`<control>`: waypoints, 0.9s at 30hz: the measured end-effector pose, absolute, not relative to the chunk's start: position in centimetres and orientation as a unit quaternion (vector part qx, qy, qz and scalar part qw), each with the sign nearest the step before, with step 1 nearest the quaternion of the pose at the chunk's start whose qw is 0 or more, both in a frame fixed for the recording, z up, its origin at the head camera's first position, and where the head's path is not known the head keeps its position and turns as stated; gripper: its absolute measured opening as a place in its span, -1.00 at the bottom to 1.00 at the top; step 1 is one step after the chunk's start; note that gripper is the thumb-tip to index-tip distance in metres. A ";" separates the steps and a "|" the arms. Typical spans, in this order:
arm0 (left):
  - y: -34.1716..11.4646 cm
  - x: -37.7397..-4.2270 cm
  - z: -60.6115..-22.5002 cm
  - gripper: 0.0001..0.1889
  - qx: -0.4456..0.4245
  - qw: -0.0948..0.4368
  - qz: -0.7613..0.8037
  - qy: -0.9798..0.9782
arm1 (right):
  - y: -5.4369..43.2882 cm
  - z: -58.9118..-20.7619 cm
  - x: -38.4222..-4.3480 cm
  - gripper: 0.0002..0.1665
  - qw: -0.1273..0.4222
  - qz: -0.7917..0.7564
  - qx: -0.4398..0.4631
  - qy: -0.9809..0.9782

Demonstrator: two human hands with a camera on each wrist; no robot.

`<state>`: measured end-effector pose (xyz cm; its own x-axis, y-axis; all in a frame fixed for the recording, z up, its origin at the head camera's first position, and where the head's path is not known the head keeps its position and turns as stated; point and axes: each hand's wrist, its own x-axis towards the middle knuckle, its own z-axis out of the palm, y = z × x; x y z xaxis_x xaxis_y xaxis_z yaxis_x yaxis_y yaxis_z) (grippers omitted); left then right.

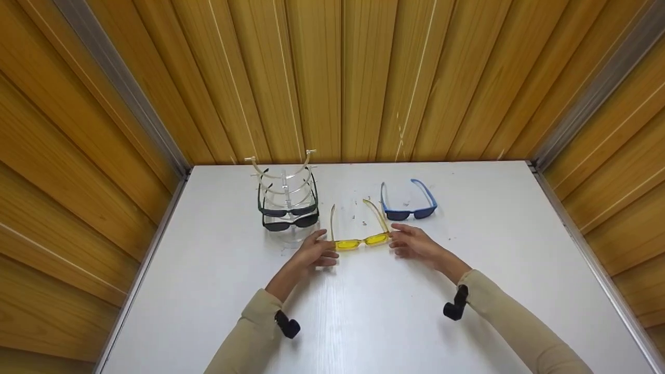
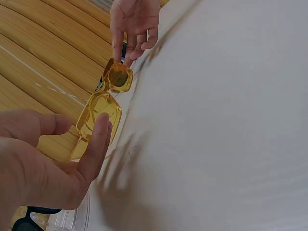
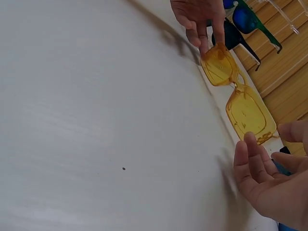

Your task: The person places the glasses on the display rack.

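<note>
Yellow sunglasses (image 1: 376, 239) with see-through lenses are between the two hands, their temples unfolded toward the back wall. At their left corner is the left hand (image 1: 314, 250), fingers extended and thumb apart from them. The right hand (image 1: 415, 242) has its fingertips right at the opposite corner, also with the thumb spread away. In the left wrist view, a left fingertip overlaps the near yellow lens (image 2: 105, 107). The right wrist view shows right fingertips at the lower edge of the yellow frame (image 3: 245, 113), with no finger curled round it.
A clear display stand (image 1: 285, 189) with curved bars is just beyond the left hand. It carries black sunglasses (image 1: 305, 221) and, above them, dark green-framed sunglasses (image 1: 274, 213). Blue sunglasses (image 1: 398, 215) lie unfolded behind the right hand. Wood-patterned walls (image 1: 363, 78) enclose the white table (image 1: 358, 322).
</note>
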<state>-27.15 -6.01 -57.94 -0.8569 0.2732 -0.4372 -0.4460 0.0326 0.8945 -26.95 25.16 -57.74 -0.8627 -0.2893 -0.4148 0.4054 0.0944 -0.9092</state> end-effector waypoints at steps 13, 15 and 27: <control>-6.9 -26.3 -57.6 -0.50 -0.052 0.278 0.682 0.675 | 25.7 -57.6 -26.3 -0.46 0.308 -0.647 0.027 0.697; -7.2 -26.1 -57.5 -0.49 -0.044 0.283 0.684 0.671 | 25.7 -57.5 -26.1 -0.41 0.307 -0.646 0.034 0.698; -8.9 -24.9 -56.1 -0.41 0.008 0.309 0.670 0.674 | 25.3 -56.1 -23.7 -0.54 0.320 -0.716 0.055 0.618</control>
